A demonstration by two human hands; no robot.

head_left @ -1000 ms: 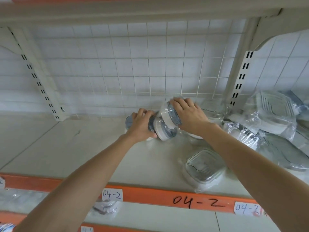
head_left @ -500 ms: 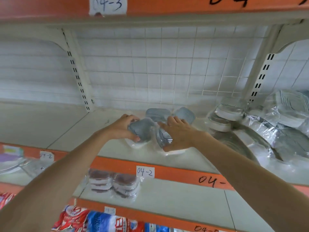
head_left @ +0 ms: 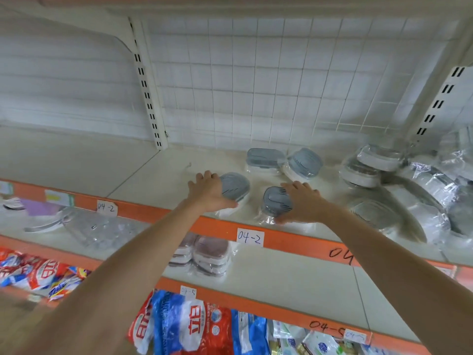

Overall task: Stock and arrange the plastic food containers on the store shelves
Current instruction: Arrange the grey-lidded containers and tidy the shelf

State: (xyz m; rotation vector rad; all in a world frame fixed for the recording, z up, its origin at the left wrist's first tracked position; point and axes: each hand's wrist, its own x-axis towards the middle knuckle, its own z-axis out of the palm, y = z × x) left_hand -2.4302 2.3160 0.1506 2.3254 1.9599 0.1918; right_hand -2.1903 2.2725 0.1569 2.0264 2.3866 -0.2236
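Two wrapped plastic food containers with grey lids lie side by side near the front of the cream shelf (head_left: 158, 172). My left hand (head_left: 208, 192) rests on the left container (head_left: 235, 187), fingers spread over its left side. My right hand (head_left: 300, 201) grips the right container (head_left: 275, 201) from the right. Two more grey-lidded containers, one (head_left: 263, 160) flat and one (head_left: 304, 162) tilted, sit behind them by the wire-grid back panel.
A pile of wrapped containers (head_left: 368, 167) and larger ones in shiny film (head_left: 435, 190) fills the shelf's right end. An orange shelf edge (head_left: 217, 228) carries a 04-2 label (head_left: 249, 237). Lower shelves hold brown-lidded containers (head_left: 210, 254) and detergent bags (head_left: 184, 326).
My hands have drawn two grey-lidded containers from the back toward the front edge and set them flat, side by side. The view has pulled back and down, showing the lower shelves.
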